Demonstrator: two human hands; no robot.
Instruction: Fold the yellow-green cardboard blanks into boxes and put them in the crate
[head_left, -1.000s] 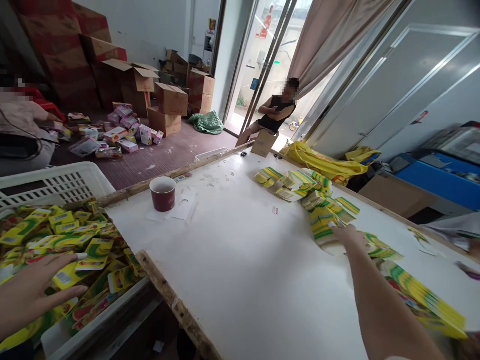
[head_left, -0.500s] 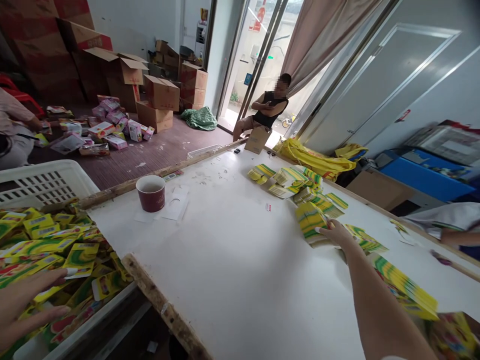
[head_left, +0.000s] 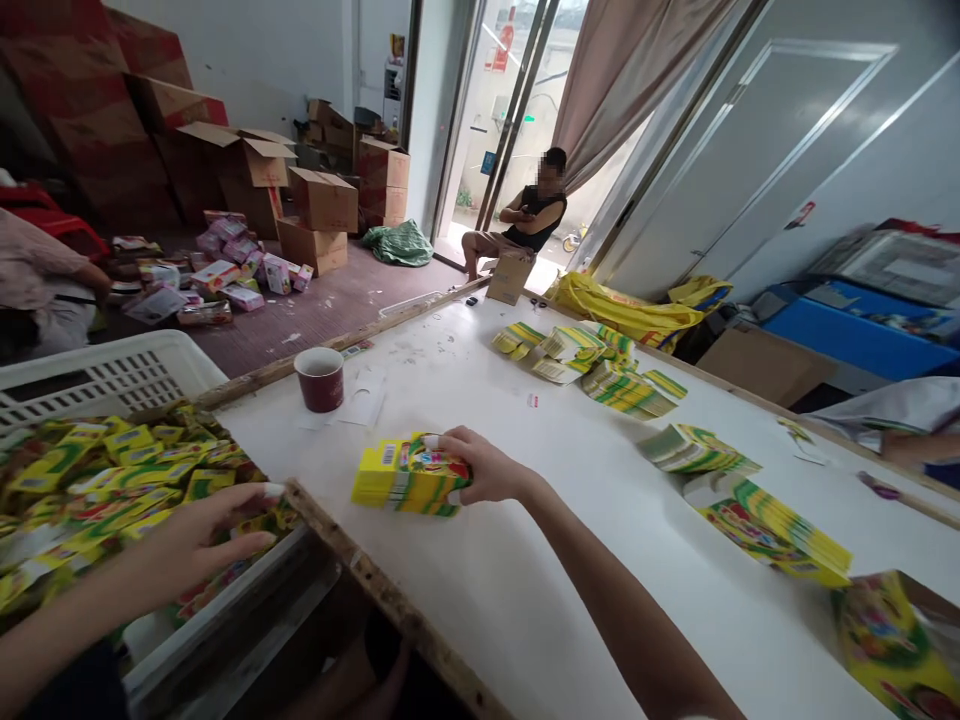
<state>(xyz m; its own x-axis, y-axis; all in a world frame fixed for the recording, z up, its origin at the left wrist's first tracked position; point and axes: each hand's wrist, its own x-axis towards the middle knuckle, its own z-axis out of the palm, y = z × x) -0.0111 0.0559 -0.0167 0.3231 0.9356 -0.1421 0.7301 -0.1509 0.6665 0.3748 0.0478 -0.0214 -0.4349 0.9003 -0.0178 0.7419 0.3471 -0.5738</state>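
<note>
My right hand grips a stack of flat yellow-green printed cartons near the left side of the white table. White coverings sit on some of its fingertips. My left hand hovers over the table's wooden edge and a white crate, its fingers apart and holding nothing. Folded yellow cartons fill that crate. More carton stacks lie along the right side of the table, among them one bundle and a longer bundle.
A dark red paper cup stands on white paper near the table's left edge. A small cardboard box is at the far end. A person sits by the door. Parts of other people show at the left and right edges.
My right hand has carried a carton stack from the right-hand row leftward across the table. My left hand has moved right and slightly up, toward the table edge.
</note>
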